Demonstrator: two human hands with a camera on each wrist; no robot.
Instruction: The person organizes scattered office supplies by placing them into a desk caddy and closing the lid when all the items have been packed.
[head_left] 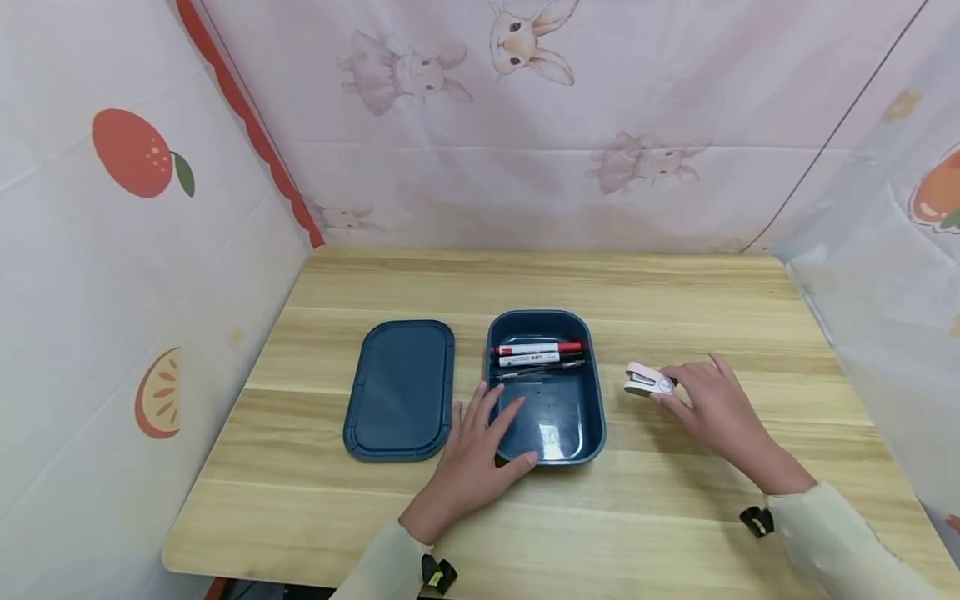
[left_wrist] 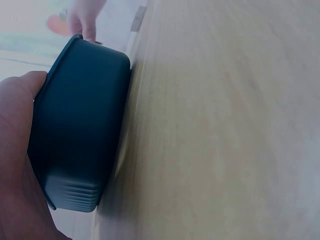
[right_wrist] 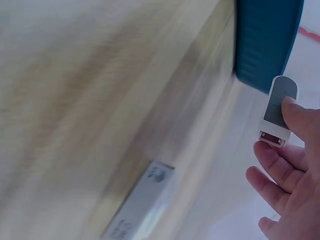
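Far left, dark blue lid (head_left: 401,392) flat on the table (head_left: 675,300), just beside the box and apart from it; no need to touch it for this step. Next, left hand (head_left: 476,458): fingers spread and fairly straight at the near-left corner of the dark blue box (head_left: 555,408), thumb along the near rim, nothing grasped. Good as a light steady; too much weight on that corner could tip or slide the box. Inside, a red marker (head_left: 540,348), a black-capped marker (head_left: 529,359) and a thin pen (head_left: 540,370) lie crosswise in the far half; near half is bare floor. Right of the box, apart from it, the small pink-and-white stapler (head_left: 652,377), grasped by its end between thumb and fingers of the right hand (head_left: 712,408), looks lifted off the table. Step in hand reads as carrying it, probably boxward: raise it over the right wall, aim for the bare floor, lower before letting go, and don't squeeze the two arms together. Right wrist view also has a pale printed item (right_wrist: 140,200) on the table, can't tell what; mind it with the forearm.
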